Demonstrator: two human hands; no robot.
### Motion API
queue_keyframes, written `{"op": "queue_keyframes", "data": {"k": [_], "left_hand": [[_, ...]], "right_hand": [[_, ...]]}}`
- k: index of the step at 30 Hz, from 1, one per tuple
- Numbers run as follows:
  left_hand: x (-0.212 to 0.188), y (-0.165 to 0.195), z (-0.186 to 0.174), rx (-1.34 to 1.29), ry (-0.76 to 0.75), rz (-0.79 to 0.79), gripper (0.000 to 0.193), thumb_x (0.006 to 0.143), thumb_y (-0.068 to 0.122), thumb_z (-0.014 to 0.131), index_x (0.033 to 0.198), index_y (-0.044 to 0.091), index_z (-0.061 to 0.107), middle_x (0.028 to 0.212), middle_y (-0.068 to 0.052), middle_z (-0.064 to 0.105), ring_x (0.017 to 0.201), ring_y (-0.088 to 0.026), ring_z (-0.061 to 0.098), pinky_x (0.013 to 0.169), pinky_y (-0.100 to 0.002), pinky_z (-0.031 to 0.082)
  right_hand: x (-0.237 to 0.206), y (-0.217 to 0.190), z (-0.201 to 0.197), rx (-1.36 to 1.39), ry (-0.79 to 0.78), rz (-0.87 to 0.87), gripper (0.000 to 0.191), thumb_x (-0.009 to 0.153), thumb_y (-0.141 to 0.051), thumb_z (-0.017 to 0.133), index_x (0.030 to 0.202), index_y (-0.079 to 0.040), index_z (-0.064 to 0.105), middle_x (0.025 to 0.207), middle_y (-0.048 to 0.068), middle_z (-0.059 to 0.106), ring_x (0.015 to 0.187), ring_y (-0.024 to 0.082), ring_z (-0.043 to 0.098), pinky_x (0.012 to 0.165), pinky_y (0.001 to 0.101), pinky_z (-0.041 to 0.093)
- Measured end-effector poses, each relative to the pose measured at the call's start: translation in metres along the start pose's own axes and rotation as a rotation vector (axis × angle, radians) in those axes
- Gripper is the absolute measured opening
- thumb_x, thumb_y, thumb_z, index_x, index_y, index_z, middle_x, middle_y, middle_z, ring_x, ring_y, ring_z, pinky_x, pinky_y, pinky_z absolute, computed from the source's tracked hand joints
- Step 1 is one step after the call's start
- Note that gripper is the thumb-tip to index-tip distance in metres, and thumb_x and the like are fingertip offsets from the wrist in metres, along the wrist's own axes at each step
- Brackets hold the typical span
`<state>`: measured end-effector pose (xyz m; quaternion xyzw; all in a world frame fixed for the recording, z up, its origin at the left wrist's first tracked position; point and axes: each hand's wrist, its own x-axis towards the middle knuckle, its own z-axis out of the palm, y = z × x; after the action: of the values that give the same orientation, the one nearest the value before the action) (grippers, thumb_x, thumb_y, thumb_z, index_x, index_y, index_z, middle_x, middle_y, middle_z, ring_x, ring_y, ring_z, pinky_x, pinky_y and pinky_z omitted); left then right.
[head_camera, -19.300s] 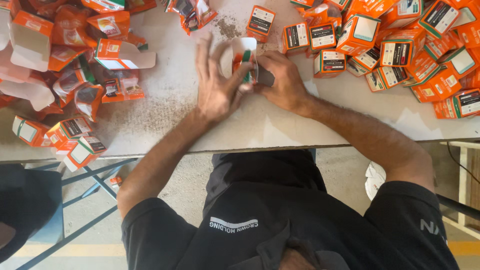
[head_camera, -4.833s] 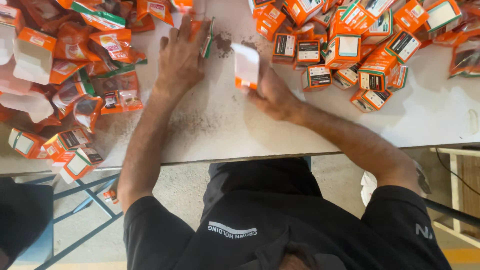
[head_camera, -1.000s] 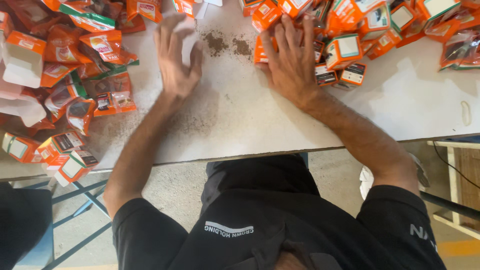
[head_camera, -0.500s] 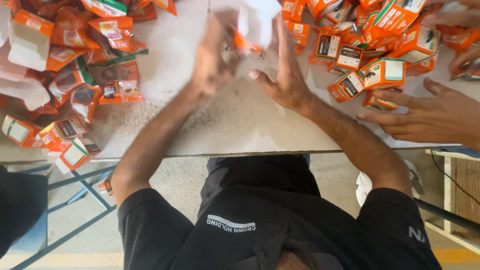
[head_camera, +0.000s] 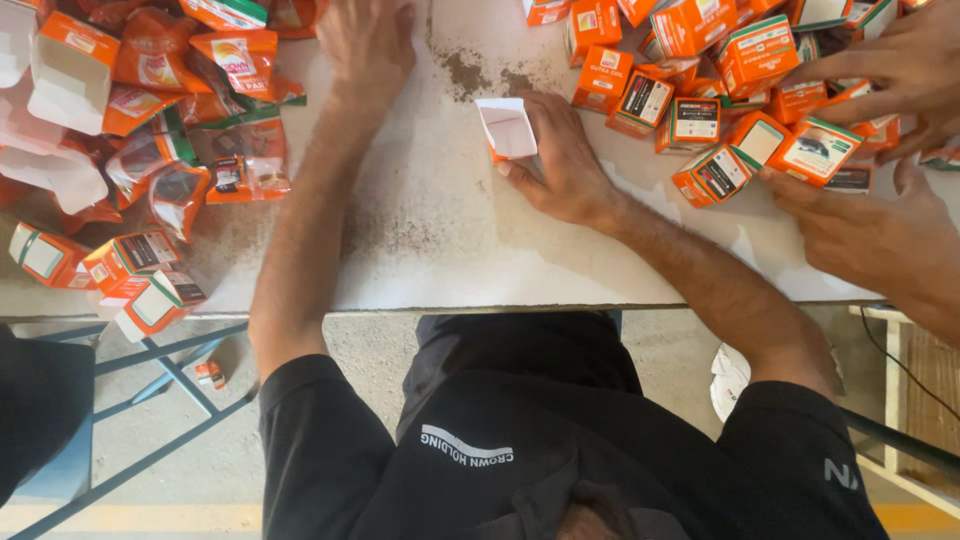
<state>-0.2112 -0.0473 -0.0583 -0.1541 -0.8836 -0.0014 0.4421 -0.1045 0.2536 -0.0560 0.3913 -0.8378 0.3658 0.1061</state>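
While right fingers grip the open carton, left fingers run off-frame, unreadable

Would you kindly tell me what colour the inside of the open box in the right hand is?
White inside the open box, seen in the head view.

Your open carton sits on table mid-top, at your right hand; pouch heap left, box pile right.
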Motion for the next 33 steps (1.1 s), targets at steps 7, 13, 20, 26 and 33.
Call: {"op": "queue_keyframes", "data": {"k": [7,13,20,26,33], "left_hand": [[-0.019,0.063,-0.075,-0.412,-0.235,-0.112,0.028,0.093,0.008,0.072,0.117,0.001,0.059,0.118,-0.023,0.051,0.097,-0.039,0.069,0.068,-0.045,0.059],[-0.017,0.066,-0.109,-0.515,-0.287,-0.083,0.025,0.094,0.004,0.074,0.113,0.004,0.059,0.112,-0.016,0.062,0.093,-0.036,0.070,0.073,-0.046,0.059],[-0.030,0.100,-0.113,-0.823,0.199,0.315,0.040,0.086,-0.007,0.071,0.120,-0.003,0.049,0.128,-0.025,0.058,0.102,-0.037,0.070,0.082,-0.043,0.064],[-0.023,0.106,-0.130,-0.561,-0.023,0.381,0.047,0.089,0.007,0.080,0.132,0.000,0.062,0.125,-0.018,0.060,0.120,-0.035,0.057,0.108,-0.056,0.049],[-0.017,0.125,-0.139,-0.666,-0.139,-0.051,0.011,0.093,0.010,0.074,0.100,0.005,0.068,0.130,-0.022,0.049,0.135,-0.045,0.034,0.114,-0.064,0.028]], "right_hand": [[0.001,-0.007,-0.011,0.124,0.062,-0.024,0.077,0.085,-0.026,0.091,0.143,0.004,0.049,0.135,0.024,0.059,0.126,0.042,0.057,0.108,0.0500,0.046],[0.006,-0.012,-0.016,0.113,0.087,0.000,0.071,0.075,-0.030,0.096,0.127,0.005,0.061,0.116,0.020,0.066,0.111,0.039,0.064,0.097,0.0473,0.051],[0.006,-0.013,-0.016,0.124,0.112,0.021,0.049,0.080,-0.016,0.092,0.119,0.000,0.067,0.112,0.018,0.070,0.107,0.038,0.067,0.095,0.0456,0.053],[0.006,-0.011,-0.013,0.140,0.131,0.036,0.051,0.079,-0.011,0.090,0.123,-0.001,0.067,0.114,0.018,0.070,0.108,0.038,0.067,0.095,0.0462,0.053],[0.007,-0.016,-0.013,0.115,0.099,0.074,0.051,0.077,-0.015,0.094,0.116,-0.002,0.065,0.109,0.017,0.068,0.106,0.039,0.065,0.093,0.0470,0.051]]}}
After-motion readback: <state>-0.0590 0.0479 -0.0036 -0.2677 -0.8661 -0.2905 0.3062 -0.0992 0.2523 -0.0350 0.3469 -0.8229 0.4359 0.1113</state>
